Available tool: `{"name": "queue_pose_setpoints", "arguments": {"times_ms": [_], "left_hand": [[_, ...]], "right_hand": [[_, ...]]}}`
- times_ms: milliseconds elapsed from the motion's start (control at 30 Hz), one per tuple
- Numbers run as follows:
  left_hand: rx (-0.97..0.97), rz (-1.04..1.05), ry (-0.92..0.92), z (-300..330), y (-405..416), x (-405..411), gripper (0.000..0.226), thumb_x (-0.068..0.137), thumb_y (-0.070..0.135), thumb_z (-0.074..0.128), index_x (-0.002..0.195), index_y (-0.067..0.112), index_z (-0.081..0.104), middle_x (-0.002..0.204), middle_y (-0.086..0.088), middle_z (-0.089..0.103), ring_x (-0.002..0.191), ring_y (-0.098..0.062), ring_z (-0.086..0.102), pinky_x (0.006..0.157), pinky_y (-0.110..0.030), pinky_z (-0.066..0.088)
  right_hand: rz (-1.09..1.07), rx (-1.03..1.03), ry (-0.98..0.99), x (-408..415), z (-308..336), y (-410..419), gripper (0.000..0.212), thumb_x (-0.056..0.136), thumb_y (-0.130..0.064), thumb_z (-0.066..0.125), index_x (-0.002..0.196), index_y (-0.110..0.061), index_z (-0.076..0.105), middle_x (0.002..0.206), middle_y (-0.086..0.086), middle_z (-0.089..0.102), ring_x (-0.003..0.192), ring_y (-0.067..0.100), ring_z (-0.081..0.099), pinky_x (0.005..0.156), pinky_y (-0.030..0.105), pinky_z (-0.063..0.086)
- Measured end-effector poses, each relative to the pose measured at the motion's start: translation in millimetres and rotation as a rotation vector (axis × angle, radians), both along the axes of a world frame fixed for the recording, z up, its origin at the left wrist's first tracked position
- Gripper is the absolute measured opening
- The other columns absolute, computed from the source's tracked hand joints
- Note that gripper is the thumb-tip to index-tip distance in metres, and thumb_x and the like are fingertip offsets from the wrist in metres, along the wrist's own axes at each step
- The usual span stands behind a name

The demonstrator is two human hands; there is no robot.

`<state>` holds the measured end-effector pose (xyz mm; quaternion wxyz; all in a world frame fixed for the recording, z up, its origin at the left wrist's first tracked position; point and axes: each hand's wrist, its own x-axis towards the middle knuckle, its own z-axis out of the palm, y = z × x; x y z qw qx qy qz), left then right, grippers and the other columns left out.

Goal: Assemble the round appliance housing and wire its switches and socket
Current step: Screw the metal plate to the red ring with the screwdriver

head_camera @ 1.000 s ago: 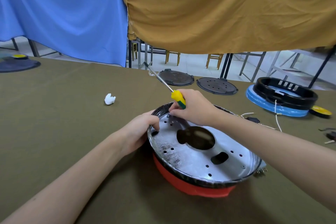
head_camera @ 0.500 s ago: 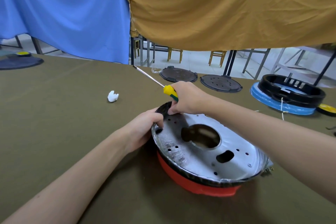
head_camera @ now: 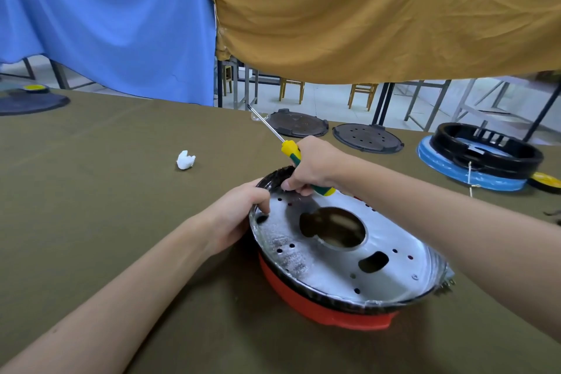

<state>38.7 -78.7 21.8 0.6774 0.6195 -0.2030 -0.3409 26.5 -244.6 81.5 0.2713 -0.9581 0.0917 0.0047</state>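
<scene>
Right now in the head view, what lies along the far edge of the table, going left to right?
Dark disc with yellow cap → black round lid → black perforated lid → black ring on blue base → yellow disc. The screwdriver tip overlaps the first lid, so I leave it out.

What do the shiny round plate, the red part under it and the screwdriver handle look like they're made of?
The round plate looks like thin stamped metal: silvery, reflective, with punched holes and dull scuffed patches. The red base beneath it seems moulded plastic, smooth with an even colour, though painted metal can't be ruled out. The screwdriver handle looks like yellow and green plastic or rubber; its shaft is bright steel.
</scene>
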Motion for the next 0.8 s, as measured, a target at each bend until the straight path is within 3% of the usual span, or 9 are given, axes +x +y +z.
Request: {"name": "queue_pose_setpoints", "arguments": {"times_ms": [133,300,400,500,633,733,800], "left_hand": [[0.002,0.001,-0.005,0.7,0.8,-1.3,0.046,0.072,-0.011,0.032,0.094,0.012,0.065,0.077,-0.007,0.068,0.064,-0.019,0.065,0.054,-0.023,0.048],[0.024,0.028,-0.002,1.8,1.4,-3.0,0.045,0.070,-0.006,0.037,0.104,0.010,0.063,0.081,-0.008,0.065,0.066,-0.018,0.061,0.055,-0.024,0.046],[0.065,0.100,-0.008,2.7,1.1,-2.5,0.049,0.062,0.000,0.044,0.108,0.007,0.059,0.082,-0.009,0.059,0.070,-0.021,0.057,0.060,-0.028,0.042],[0.114,0.119,-0.067,6.1,2.6,0.6,0.044,0.070,-0.010,0.040,0.109,-0.003,0.059,0.085,-0.015,0.060,0.073,-0.026,0.057,0.060,-0.029,0.043],[0.070,0.145,-0.084,17.5,11.7,13.4,0.043,0.068,-0.006,0.043,0.108,-0.009,0.059,0.085,-0.016,0.062,0.075,-0.027,0.058,0.062,-0.027,0.046],[0.073,0.112,-0.073,21.6,19.6,25.4,0.044,0.064,0.003,0.050,0.105,-0.003,0.066,0.087,-0.017,0.068,0.071,-0.027,0.064,0.060,-0.025,0.053],[0.099,0.061,-0.025,16.9,20.7,25.8,0.037,0.070,0.003,0.050,0.100,0.004,0.072,0.092,-0.019,0.072,0.074,-0.028,0.069,0.063,-0.028,0.057]], "right_hand": [[-0.039,0.049,0.020,-1.1,1.4,2.0,0.028,0.080,-0.009,0.080,0.077,-0.007,0.052,0.068,0.014,0.069,0.052,0.023,0.061,0.067,0.034,0.059],[-0.048,0.279,-0.020,-13.2,-5.2,-4.3,0.032,0.085,-0.007,0.076,0.075,-0.007,0.046,0.063,0.015,0.057,0.047,0.022,0.053,0.045,0.022,0.047],[-0.018,0.455,-0.054,-20.6,-2.0,-8.7,0.023,0.092,-0.013,0.069,0.084,-0.007,0.049,0.072,0.017,0.054,0.056,0.024,0.052,0.052,0.028,0.052],[0.020,0.359,-0.070,-30.2,9.2,-18.4,0.027,0.095,-0.022,0.065,0.084,-0.010,0.043,0.066,0.009,0.049,0.052,0.019,0.053,0.053,0.030,0.055],[0.078,0.337,-0.004,-50.0,30.4,-38.0,0.011,0.094,-0.017,0.052,0.098,-0.007,0.051,0.067,0.004,0.053,0.050,0.015,0.053,0.050,0.028,0.047],[0.156,0.268,-0.073,-63.4,45.0,-54.0,0.018,0.093,-0.018,0.064,0.110,-0.017,0.063,0.070,0.002,0.060,0.057,0.017,0.057,0.058,0.032,0.046],[0.172,0.332,-0.172,-67.9,52.5,-60.9,0.030,0.086,-0.017,0.076,0.113,-0.018,0.065,0.078,0.004,0.063,0.061,0.017,0.058,0.055,0.025,0.047]]}}
